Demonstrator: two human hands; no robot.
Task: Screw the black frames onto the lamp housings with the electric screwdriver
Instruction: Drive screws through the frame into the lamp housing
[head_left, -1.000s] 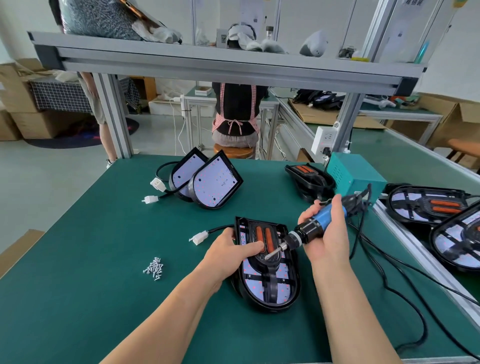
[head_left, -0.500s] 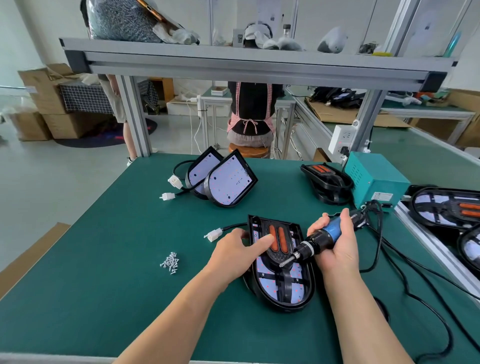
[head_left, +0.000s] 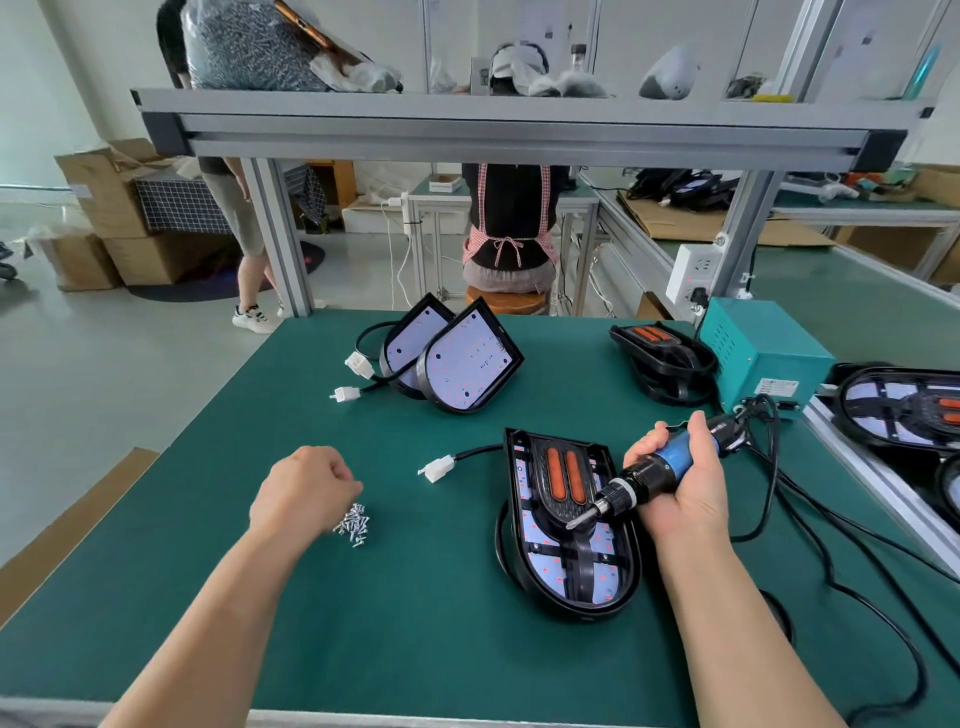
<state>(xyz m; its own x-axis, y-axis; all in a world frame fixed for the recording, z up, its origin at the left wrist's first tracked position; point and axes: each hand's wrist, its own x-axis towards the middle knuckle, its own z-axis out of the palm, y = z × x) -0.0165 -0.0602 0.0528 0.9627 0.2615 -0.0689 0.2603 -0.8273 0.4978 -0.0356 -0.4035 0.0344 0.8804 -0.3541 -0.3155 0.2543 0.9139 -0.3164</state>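
Note:
A black lamp housing (head_left: 558, 590) lies on the green mat, with a black frame (head_left: 583, 564) and its two orange strips seated on top. My right hand (head_left: 688, 501) grips the blue and black electric screwdriver (head_left: 675, 460). Its bit points down-left and hovers over the middle of the frame. My left hand (head_left: 301, 493) is off to the left, knuckles up, fingers curled down onto a small pile of silver screws (head_left: 353, 525). The fingertips are hidden, so a pinched screw cannot be made out.
Two housings without frames (head_left: 467, 364) lean together at the back centre, their white plugs beside them. Spare black frames (head_left: 667, 364) lie by a teal power box (head_left: 763, 358). Assembled lamps (head_left: 904, 410) sit on the right. Black cables (head_left: 810, 525) trail right of my right arm. A metal shelf (head_left: 519, 124) spans overhead.
My left hand left the housing's left edge and moved left to the screw pile. My right hand kept the screwdriver over the frame.

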